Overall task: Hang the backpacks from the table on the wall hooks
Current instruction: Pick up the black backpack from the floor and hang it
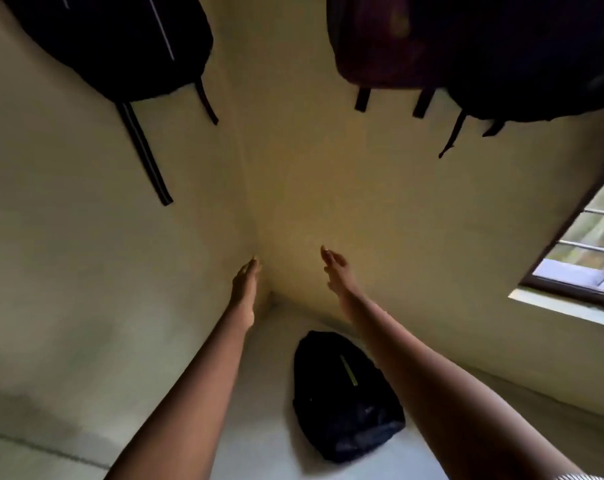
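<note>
Backpacks were the job, and 1 black backpack [345, 396] lay flat on the table [269, 393], close to its far corner where the 2 walls met, likely waiting for its turn. Past it, both arms reached out over the table. The left hand [245, 287] and the right hand [337, 270] were empty, fingers loose and spread, holding nothing. Higher on the walls hung 3 bags: a dark backpack [120, 39] on the left, a reddish backpack [387, 43] and another dark bag [543, 57] on the right, straps dangling. Their hooks were out of view.
</note>
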### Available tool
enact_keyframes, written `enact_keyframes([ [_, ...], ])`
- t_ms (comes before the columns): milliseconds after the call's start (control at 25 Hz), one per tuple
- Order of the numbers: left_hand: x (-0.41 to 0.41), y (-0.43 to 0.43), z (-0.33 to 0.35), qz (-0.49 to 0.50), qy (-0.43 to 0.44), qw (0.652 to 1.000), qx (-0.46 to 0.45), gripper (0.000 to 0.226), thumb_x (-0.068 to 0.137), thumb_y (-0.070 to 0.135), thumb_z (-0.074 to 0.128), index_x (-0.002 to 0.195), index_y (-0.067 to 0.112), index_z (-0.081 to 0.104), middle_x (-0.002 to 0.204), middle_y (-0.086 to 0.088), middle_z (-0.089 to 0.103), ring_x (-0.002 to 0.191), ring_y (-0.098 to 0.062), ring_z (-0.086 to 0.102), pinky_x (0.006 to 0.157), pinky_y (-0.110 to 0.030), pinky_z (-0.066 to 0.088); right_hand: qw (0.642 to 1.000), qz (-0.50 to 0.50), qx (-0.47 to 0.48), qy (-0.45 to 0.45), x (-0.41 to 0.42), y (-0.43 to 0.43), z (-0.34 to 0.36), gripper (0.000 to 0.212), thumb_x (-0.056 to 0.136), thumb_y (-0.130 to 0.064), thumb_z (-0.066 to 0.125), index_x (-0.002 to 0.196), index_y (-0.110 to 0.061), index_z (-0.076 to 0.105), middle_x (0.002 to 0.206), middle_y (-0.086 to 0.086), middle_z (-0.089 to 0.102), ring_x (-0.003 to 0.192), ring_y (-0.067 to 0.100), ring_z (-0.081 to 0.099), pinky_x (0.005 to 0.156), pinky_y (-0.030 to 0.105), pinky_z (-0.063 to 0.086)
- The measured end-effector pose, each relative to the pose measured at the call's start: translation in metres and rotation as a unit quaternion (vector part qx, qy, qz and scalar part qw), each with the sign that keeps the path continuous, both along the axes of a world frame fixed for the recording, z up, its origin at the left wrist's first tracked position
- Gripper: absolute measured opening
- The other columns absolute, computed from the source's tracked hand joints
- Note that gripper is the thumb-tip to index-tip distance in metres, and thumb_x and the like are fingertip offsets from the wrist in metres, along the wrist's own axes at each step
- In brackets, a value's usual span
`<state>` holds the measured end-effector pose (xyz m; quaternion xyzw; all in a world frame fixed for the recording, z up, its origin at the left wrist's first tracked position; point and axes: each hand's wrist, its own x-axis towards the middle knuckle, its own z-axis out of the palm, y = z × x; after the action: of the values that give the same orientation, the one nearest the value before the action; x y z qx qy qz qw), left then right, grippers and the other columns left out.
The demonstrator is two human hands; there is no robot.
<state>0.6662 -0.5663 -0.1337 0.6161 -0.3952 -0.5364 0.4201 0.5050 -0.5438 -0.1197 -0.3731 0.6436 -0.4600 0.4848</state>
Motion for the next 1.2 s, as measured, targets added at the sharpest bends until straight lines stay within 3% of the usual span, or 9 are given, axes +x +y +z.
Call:
enact_keyframes([
  [160, 0.025, -0.015, -0.077, -0.007, -0.002, 0.996, 0.09, 0.046, 0.096, 0.033, 0.04, 0.138, 0.013, 0.044, 0.147, -0.006, 0.044, 0.135, -0.022, 0.039, 0.106, -0.031, 0.029, 0.993, -0.018, 0.117, 0.026, 0.019, -0.003, -0.074, 0.049, 0.091, -0.043, 0.049, 0.13, -0.013, 0.051, 0.129, 0.003, 0.057, 0.126, 0.023, 0.049, 0.104, 0.033, 0.039],
  [240, 0.043, -0.035, -0.216, -0.032, -0.056, 0.975, 0.212, 0.043, 0.096, 0.026, 0.043, 0.136, 0.01, 0.046, 0.146, -0.008, 0.044, 0.135, -0.022, 0.04, 0.102, -0.026, 0.03, 0.965, 0.035, 0.254, 0.057, 0.041, -0.034, -0.219, 0.051, 0.09, -0.044, 0.05, 0.131, -0.013, 0.05, 0.131, 0.002, 0.056, 0.126, 0.023, 0.049, 0.105, 0.033, 0.038],
  [400, 0.044, -0.024, -0.258, -0.05, -0.107, 0.969, 0.215, 0.038, 0.096, 0.017, 0.045, 0.131, 0.005, 0.05, 0.14, -0.01, 0.05, 0.131, -0.022, 0.045, 0.09, -0.016, 0.03, 0.941, 0.103, 0.278, 0.162, 0.031, -0.019, -0.282, 0.051, 0.091, -0.04, 0.05, 0.133, -0.012, 0.047, 0.137, 0.01, 0.053, 0.129, 0.026, 0.047, 0.101, 0.027, 0.036],
  [560, 0.057, -0.016, -0.48, -0.027, -0.131, 0.942, 0.309, 0.034, 0.094, 0.017, 0.047, 0.127, 0.008, 0.055, 0.137, -0.008, 0.054, 0.126, -0.021, 0.049, 0.088, -0.019, 0.032, 0.885, 0.194, 0.363, 0.216, 0.05, -0.015, -0.513, 0.052, 0.09, -0.038, 0.051, 0.133, -0.011, 0.045, 0.133, 0.016, 0.055, 0.124, 0.032, 0.05, 0.098, 0.033, 0.04],
  [680, 0.055, -0.005, -0.599, -0.024, -0.114, 0.932, 0.343, 0.033, 0.093, 0.018, 0.049, 0.124, 0.011, 0.057, 0.132, -0.008, 0.058, 0.112, -0.021, 0.054, 0.085, -0.021, 0.033, 0.864, 0.241, 0.366, 0.25, 0.064, -0.01, -0.641, 0.064, 0.086, -0.039, 0.055, 0.14, -0.011, 0.034, 0.145, 0.017, 0.039, 0.134, 0.033, 0.037, 0.106, 0.037, 0.033],
  [800, 0.052, 0.001, -0.666, -0.025, -0.103, 0.925, 0.366, 0.031, 0.093, 0.021, 0.051, 0.122, 0.013, 0.058, 0.13, -0.008, 0.06, 0.119, -0.023, 0.055, 0.085, -0.023, 0.035, 0.817, 0.31, 0.36, 0.329, 0.071, 0.002, -0.716, 0.084, 0.083, -0.044, 0.059, 0.148, -0.019, 0.012, 0.158, 0.014, 0.004, 0.146, 0.034, 0.005, 0.117, 0.05, 0.015],
  [920, 0.045, 0.005, -0.708, -0.034, -0.095, 0.921, 0.376, 0.032, 0.093, 0.021, 0.05, 0.124, 0.012, 0.057, 0.131, -0.007, 0.059, 0.123, -0.023, 0.053, 0.077, -0.023, 0.04, 0.752, 0.358, 0.322, 0.451, 0.076, 0.027, -0.766, 0.067, 0.094, -0.02, 0.04, 0.15, -0.022, 0.003, 0.156, 0.018, -0.016, 0.144, 0.041, -0.006, 0.114, 0.057, 0.017],
  [1040, 0.04, 0.005, -0.718, -0.034, -0.097, 0.919, 0.38, 0.032, 0.093, 0.02, 0.049, 0.124, 0.012, 0.056, 0.132, -0.009, 0.059, 0.124, -0.023, 0.053, 0.081, -0.035, 0.048, 0.752, 0.36, 0.263, 0.486, 0.071, 0.038, -0.775, 0.066, 0.085, -0.001, 0.005, 0.148, -0.016, 0.015, 0.156, 0.025, -0.001, 0.142, 0.047, 0.013, 0.106, 0.055, 0.037],
  [1200, 0.039, 0.0, -0.673, -0.034, -0.064, 0.918, 0.39, 0.032, 0.095, 0.02, 0.046, 0.124, 0.014, 0.055, 0.13, -0.005, 0.059, 0.116, -0.021, 0.055, 0.087, -0.027, 0.036, 0.777, 0.387, 0.287, 0.406, 0.046, 0.01, -0.718, 0.066, 0.088, 0.002, 0.033, 0.147, -0.027, 0.023, 0.156, 0.014, 0.022, 0.13, 0.039, 0.042, 0.099, 0.042, 0.04],
])
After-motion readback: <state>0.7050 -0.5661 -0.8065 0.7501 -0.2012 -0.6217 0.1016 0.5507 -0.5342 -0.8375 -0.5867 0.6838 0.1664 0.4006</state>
